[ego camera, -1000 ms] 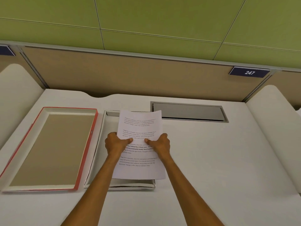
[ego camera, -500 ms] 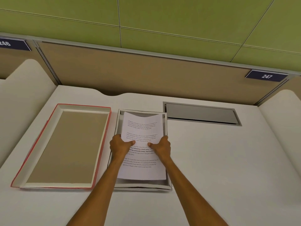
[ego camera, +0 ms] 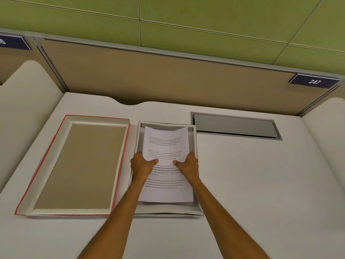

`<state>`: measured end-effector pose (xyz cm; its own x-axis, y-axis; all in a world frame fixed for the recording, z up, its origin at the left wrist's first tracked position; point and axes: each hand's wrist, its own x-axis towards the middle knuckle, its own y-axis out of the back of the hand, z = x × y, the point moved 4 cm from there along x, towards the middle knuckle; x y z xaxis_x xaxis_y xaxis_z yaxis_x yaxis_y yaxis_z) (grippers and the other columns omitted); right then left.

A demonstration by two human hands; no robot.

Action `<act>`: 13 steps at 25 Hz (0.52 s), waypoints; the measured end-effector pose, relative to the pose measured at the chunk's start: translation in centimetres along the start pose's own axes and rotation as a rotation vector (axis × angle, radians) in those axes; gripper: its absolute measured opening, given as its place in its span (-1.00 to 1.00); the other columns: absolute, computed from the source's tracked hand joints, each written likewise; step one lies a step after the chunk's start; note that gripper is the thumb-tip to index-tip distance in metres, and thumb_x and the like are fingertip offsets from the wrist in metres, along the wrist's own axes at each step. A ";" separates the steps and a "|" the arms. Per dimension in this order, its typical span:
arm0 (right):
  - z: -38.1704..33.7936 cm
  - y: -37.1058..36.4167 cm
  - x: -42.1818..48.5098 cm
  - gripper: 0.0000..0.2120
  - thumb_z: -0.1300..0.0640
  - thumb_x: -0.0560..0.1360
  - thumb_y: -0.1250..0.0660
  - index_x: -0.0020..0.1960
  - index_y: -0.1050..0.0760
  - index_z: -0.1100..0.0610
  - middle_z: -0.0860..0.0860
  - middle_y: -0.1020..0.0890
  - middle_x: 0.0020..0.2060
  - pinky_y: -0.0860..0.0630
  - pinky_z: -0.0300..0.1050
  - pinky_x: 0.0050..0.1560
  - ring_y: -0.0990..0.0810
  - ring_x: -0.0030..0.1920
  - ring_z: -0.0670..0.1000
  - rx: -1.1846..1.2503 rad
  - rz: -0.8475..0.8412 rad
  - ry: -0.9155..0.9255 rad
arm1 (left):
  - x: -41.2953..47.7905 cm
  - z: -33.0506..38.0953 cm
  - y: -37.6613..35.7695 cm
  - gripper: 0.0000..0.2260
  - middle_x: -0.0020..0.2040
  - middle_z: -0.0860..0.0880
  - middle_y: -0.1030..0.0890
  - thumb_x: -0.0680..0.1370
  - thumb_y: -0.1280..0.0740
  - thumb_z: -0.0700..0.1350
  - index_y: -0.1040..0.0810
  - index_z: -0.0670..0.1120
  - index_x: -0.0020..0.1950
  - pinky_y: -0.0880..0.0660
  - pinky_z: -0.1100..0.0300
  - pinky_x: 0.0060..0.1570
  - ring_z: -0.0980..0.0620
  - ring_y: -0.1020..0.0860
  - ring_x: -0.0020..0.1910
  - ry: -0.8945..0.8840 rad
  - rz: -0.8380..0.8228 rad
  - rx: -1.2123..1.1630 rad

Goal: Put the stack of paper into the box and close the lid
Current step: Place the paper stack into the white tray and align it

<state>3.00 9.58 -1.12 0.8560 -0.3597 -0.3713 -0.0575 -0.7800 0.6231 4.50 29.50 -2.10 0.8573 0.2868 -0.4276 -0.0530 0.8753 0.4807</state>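
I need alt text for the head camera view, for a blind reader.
Left hand and right hand lower a printed white paper stack into an open grey cardboard box; its red-edged lid lies upturned alongside on a white desk.

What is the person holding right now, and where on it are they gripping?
The stack of paper, gripped at mid-length: left hand on its left edge, right hand on its right, thumbs on top, over the box.

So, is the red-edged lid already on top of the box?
No, the lid lies open side up on the desk, left of the box, apart from it.
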 end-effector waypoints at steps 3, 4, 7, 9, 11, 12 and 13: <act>0.4 -0.3 0.0 -0.44 0.08 0.41 -0.52 0.24 -0.32 0.24 0.15 -0.58 0.20 -0.48 -0.20 -0.11 -0.62 0.15 0.13 -0.001 0.005 -0.007 | 0.2 -0.1 -0.2 -0.64 0.13 -0.21 -0.68 0.37 -0.58 -0.12 -0.60 -0.20 0.08 -0.59 0.11 -0.26 -0.18 -0.68 0.02 -0.005 -0.002 0.010; 0.4 -0.4 0.0 -0.44 0.08 0.41 -0.52 0.24 -0.31 0.23 0.15 -0.57 0.20 -0.50 -0.18 -0.09 -0.62 0.14 0.13 -0.002 0.006 -0.010 | 0.2 -0.2 -0.2 -0.63 0.14 -0.21 -0.68 0.37 -0.58 -0.12 -0.60 -0.20 0.09 -0.61 0.05 -0.19 -0.19 -0.68 0.02 -0.006 0.005 0.013; 0.5 -0.4 0.2 -0.44 0.08 0.41 -0.52 0.25 -0.31 0.23 0.14 -0.57 0.20 -0.52 -0.16 -0.08 -0.62 0.14 0.13 -0.009 0.005 -0.011 | 0.2 -0.3 -0.4 -0.62 0.15 -0.21 -0.67 0.38 -0.57 -0.12 -0.58 -0.20 0.11 -0.62 0.00 -0.12 -0.19 -0.67 0.04 -0.008 0.006 0.002; 0.5 -0.4 0.2 -0.43 0.09 0.41 -0.52 0.25 -0.31 0.23 0.14 -0.57 0.20 -0.52 -0.16 -0.07 -0.62 0.14 0.13 -0.014 0.002 -0.018 | 0.2 -0.4 -0.5 -0.61 0.16 -0.21 -0.67 0.38 -0.57 -0.12 -0.57 -0.21 0.13 -0.60 0.08 -0.19 -0.19 -0.67 0.05 0.001 -0.008 -0.003; 0.7 -0.3 0.3 -0.42 0.09 0.40 -0.53 0.25 -0.31 0.24 0.15 -0.57 0.21 -0.50 -0.18 -0.08 -0.61 0.15 0.14 -0.013 -0.009 -0.026 | 0.1 -0.5 -0.7 -0.60 0.16 -0.21 -0.66 0.38 -0.57 -0.13 -0.56 -0.22 0.14 -0.53 0.21 -0.30 -0.19 -0.66 0.06 0.004 -0.019 -0.009; 0.7 -0.3 0.3 -0.42 0.09 0.39 -0.54 0.25 -0.31 0.25 0.15 -0.57 0.21 -0.48 -0.19 -0.08 -0.61 0.16 0.14 -0.011 -0.012 -0.028 | 0.1 -0.6 -0.6 -0.59 0.16 -0.21 -0.66 0.38 -0.57 -0.13 -0.55 -0.22 0.15 -0.49 0.26 -0.33 -0.19 -0.66 0.07 0.003 -0.021 -0.013; 0.7 -0.4 0.3 -0.41 0.09 0.39 -0.54 0.25 -0.32 0.26 0.16 -0.57 0.20 -0.47 -0.20 -0.08 -0.61 0.16 0.14 -0.012 -0.013 -0.029 | 0.1 -0.7 -0.6 -0.57 0.17 -0.21 -0.65 0.38 -0.57 -0.13 -0.53 -0.22 0.15 -0.47 0.28 -0.34 -0.19 -0.65 0.07 0.004 -0.019 -0.013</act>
<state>2.95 9.38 -1.96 0.8411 -0.3650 -0.3991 -0.0406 -0.7785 0.6263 4.23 29.29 -2.98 0.8563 0.2711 -0.4397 -0.0432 0.8858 0.4621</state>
